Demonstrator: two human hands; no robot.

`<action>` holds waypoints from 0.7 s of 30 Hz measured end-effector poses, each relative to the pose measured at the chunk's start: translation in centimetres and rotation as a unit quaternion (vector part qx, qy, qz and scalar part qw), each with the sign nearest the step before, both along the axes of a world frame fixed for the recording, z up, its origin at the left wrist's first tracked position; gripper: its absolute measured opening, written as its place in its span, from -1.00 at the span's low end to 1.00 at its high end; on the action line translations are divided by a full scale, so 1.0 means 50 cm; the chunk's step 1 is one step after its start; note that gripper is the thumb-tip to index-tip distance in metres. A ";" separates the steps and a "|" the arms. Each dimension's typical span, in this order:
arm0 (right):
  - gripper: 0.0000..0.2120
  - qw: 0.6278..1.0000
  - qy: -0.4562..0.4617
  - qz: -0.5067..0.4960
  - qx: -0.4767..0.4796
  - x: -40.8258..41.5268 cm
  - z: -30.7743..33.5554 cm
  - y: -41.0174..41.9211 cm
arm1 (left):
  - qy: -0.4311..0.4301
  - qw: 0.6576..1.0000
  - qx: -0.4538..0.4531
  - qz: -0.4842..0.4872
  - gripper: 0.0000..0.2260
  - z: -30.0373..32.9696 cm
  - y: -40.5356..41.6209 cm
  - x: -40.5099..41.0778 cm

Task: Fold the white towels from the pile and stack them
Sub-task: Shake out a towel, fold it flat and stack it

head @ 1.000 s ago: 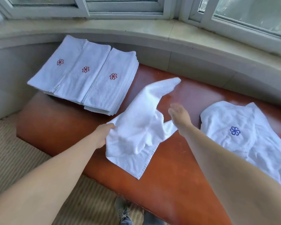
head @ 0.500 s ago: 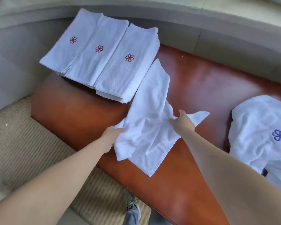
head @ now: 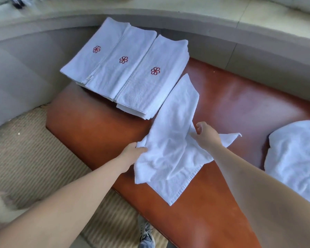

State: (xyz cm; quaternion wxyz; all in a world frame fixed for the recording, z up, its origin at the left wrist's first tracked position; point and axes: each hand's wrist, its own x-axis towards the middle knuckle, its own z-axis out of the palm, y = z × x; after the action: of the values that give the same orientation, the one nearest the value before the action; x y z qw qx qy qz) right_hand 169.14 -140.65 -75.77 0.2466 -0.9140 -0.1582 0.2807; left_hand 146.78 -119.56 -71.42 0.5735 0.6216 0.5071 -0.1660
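A crumpled white towel (head: pixel 170 140) lies across the middle of the red-brown bench top (head: pixel 240 108), one end stretched toward the folded stacks. My left hand (head: pixel 132 152) grips its left edge. My right hand (head: pixel 205 134) pinches a fold at its right side, beside a loose corner that points right. Three stacks of folded white towels (head: pixel 129 72), each with a red flower mark, sit side by side at the back left. The unfolded pile (head: pixel 293 154) of white towels lies at the right edge.
A beige stone ledge (head: pixel 222 17) curves behind the bench, under the window. Striped beige carpet (head: pixel 34 158) covers the floor at the left. One grey sneaker (head: pixel 147 233) shows below the bench's front edge.
The towel, lifted in the air a second ago, now lies on the bench with its far end laid out toward the stacks. My right hand has taken hold of its right side. The view tilted down.
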 end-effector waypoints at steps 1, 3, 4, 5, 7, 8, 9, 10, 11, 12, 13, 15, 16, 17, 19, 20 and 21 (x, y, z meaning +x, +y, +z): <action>-0.64 1.000 -0.005 0.018 -0.006 -0.003 -0.005 0.015 | 0.001 1.000 0.004 -0.002 -0.71 -0.006 0.002 -0.001; -0.81 0.999 -0.002 0.029 -0.021 -0.016 -0.020 0.037 | 0.005 1.000 0.007 0.000 -0.70 -0.023 0.004 -0.009; -0.85 0.999 0.006 0.025 -0.020 -0.021 -0.025 0.041 | 0.006 1.000 0.007 0.006 -0.72 -0.029 0.006 -0.014; -0.88 1.000 0.019 0.014 -0.010 -0.025 -0.028 0.038 | 0.006 1.000 0.010 0.014 -0.74 -0.030 0.005 -0.020; -0.89 0.997 0.058 -0.040 0.041 -0.026 -0.015 0.022 | 0.005 0.999 0.014 0.039 -0.77 -0.020 0.003 -0.027; -0.89 0.989 0.085 -0.088 0.080 -0.020 0.002 0.011 | 0.000 0.999 0.011 0.052 -0.78 -0.010 0.004 -0.027; -0.90 0.976 0.111 -0.140 0.121 -0.012 0.024 0.000 | -0.008 0.998 0.007 0.065 -0.79 0.004 0.004 -0.026; -0.91 0.960 0.134 -0.188 0.158 -0.002 0.054 -0.012 | -0.018 0.997 0.005 0.073 -0.79 0.021 0.006 -0.021; -0.94 0.944 0.151 -0.226 0.186 0.010 0.088 -0.025 | -0.031 0.996 0.007 0.080 -0.77 0.038 0.009 -0.013; -0.94 0.930 0.163 -0.255 0.208 0.023 0.123 -0.039 | -0.046 0.995 0.014 0.088 -0.76 0.059 0.011 -0.001; -0.92 0.918 0.168 -0.278 0.226 0.036 0.160 -0.054 | -0.065 0.993 0.020 0.096 -0.75 0.082 0.013 0.012; -0.93 0.895 0.178 -0.318 0.259 0.049 0.237 -0.089 | -0.107 0.988 0.028 0.105 -0.74 0.132 0.016 0.039; -0.89 0.879 0.185 -0.342 0.276 0.050 0.274 -0.106 | -0.125 0.986 0.032 0.106 -0.75 0.157 0.018 0.052; -0.85 0.863 0.188 -0.364 0.295 0.047 0.315 -0.126 | -0.141 0.984 0.037 0.106 -0.76 0.183 0.021 0.064; -0.86 0.836 0.188 -0.381 0.348 0.033 0.404 -0.167 | -0.166 0.978 0.055 0.109 -0.72 0.243 0.030 0.084; -0.88 0.825 0.183 -0.379 0.378 0.022 0.451 -0.194 | -0.177 0.976 0.066 0.111 -0.71 0.278 0.038 0.095; -0.85 0.816 0.181 -0.376 0.399 0.010 0.496 -0.223 | -0.191 0.972 0.071 0.112 -0.75 0.315 0.047 0.105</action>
State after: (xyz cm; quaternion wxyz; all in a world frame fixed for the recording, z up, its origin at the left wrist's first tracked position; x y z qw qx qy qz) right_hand 169.65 -151.80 -50.97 0.7005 -0.6565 0.1467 0.2384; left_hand 152.03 -117.23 -55.66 0.6291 0.6204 0.4648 0.0578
